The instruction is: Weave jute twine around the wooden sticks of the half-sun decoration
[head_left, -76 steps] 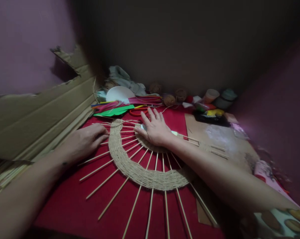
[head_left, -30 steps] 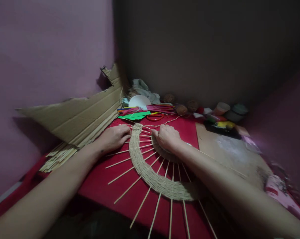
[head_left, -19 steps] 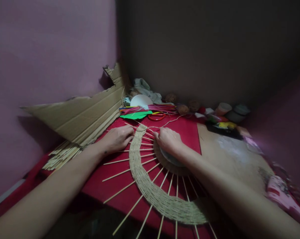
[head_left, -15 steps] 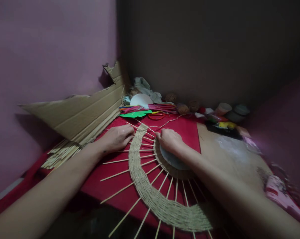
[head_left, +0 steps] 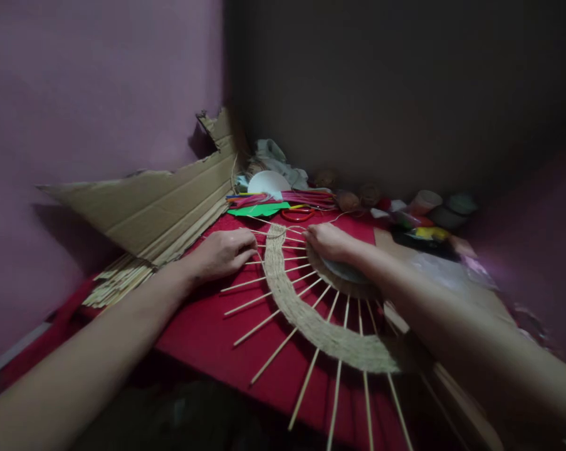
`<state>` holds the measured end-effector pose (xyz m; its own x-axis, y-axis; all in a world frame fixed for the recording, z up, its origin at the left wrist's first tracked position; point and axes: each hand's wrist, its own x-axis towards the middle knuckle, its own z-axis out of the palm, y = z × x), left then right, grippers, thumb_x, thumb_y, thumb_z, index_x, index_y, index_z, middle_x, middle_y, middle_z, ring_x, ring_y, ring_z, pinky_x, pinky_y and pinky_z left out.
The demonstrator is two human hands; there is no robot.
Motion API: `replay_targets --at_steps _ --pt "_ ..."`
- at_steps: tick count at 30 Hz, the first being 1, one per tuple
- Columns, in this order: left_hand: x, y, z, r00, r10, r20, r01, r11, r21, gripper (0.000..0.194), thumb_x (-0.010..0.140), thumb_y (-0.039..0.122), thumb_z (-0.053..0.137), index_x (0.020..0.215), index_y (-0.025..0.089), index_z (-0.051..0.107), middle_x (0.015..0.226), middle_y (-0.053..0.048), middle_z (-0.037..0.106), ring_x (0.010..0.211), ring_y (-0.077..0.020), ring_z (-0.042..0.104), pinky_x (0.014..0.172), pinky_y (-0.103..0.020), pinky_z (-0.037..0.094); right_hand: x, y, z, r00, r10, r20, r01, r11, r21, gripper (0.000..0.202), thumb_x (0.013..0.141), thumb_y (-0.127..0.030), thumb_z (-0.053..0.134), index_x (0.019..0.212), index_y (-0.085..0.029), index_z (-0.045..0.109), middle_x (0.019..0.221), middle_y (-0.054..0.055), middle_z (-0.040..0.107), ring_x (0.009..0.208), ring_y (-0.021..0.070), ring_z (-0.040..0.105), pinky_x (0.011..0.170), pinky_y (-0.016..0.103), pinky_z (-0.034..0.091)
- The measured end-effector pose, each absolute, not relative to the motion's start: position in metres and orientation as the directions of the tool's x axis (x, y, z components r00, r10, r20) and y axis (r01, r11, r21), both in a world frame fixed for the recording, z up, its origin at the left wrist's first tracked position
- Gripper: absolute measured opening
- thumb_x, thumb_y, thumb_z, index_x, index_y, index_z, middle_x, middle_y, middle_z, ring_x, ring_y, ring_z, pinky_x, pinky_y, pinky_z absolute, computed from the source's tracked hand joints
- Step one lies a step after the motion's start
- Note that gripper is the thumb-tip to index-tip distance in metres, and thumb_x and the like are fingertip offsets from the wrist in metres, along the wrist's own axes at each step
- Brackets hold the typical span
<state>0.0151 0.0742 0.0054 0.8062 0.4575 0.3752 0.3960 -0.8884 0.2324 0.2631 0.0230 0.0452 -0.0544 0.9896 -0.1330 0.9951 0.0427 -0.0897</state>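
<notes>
And here we are at the red tablecloth (head_left: 207, 332), with the fan-shaped weaving (head_left: 277, 279) laid flat in the middle, right between the two hands. It's a lovely straw-coloured piece: one broad outer band, curving round in an arc with its rows of cord packed close, and one inner band (head_left: 327, 272) nested inside it. Pale, thin sticks (head_left: 266, 321) fan out through both, at least nine poking past the outer edge.

Right hand (head_left: 327, 241) at the inner band's upper end, fingertips pinched together on the twine (head_left: 339, 217). Left hand (head_left: 229, 250) just beside the outer band, fingers curled in; whether they grip anything, I can't tell.

To the back: three balls of twine (head_left: 347, 200), one white disc (head_left: 268, 181), one pair of red-handled scissors (head_left: 298, 218), one cup (head_left: 426, 202), pink stems (head_left: 311, 199) behind green sheets (head_left: 259, 210). Any print on the plastic packets (head_left: 430, 233) is too blurred to read. Over on the left, torn cardboard (head_left: 160, 203) leans above a stick bundle (head_left: 120, 282).
</notes>
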Motion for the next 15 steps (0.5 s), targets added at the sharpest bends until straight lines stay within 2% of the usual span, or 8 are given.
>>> replay_targets --at_steps 4,10,15 --pt "0.018 0.076 0.002 0.84 0.409 0.357 0.355 -0.911 0.209 0.017 0.09 0.023 0.047 0.077 0.016 0.055 0.073 -0.003 0.058 0.066 -0.0128 0.052 0.063 -0.023 0.04 0.28 0.035 0.043 -0.113 0.983 -0.143 0.992 0.104 -0.069 0.042 0.097 -0.037 0.03 0.097 -0.014 0.065 0.104 0.019 0.069 0.094 0.0298 0.065 0.075 0.035 0.044" --pt "0.021 0.068 0.007 0.878 0.345 0.331 0.272 -0.93 0.247 0.018 0.091 0.025 0.049 0.079 0.015 0.057 0.074 -0.003 0.058 0.067 -0.0119 0.053 0.064 -0.022 0.04 0.283 0.033 0.04 -0.241 0.96 -0.14 0.97 0.244 0.005 0.04 0.098 -0.037 0.03 0.094 -0.015 0.063 0.095 0.017 0.07 0.083 0.026 0.065 0.067 0.032 0.04" --pt "0.022 0.06 0.014 0.889 0.296 0.349 0.206 -0.94 0.273 0.019 0.092 0.026 0.051 0.079 0.015 0.059 0.072 -0.001 0.058 0.062 -0.0101 0.05 0.06 -0.021 0.039 0.283 0.033 0.041 -0.351 0.925 -0.144 0.92 0.369 0.129 0.039 0.099 -0.035 0.029 0.097 -0.015 0.063 0.086 0.015 0.07 0.072 0.0216 0.062 0.059 0.032 0.032"
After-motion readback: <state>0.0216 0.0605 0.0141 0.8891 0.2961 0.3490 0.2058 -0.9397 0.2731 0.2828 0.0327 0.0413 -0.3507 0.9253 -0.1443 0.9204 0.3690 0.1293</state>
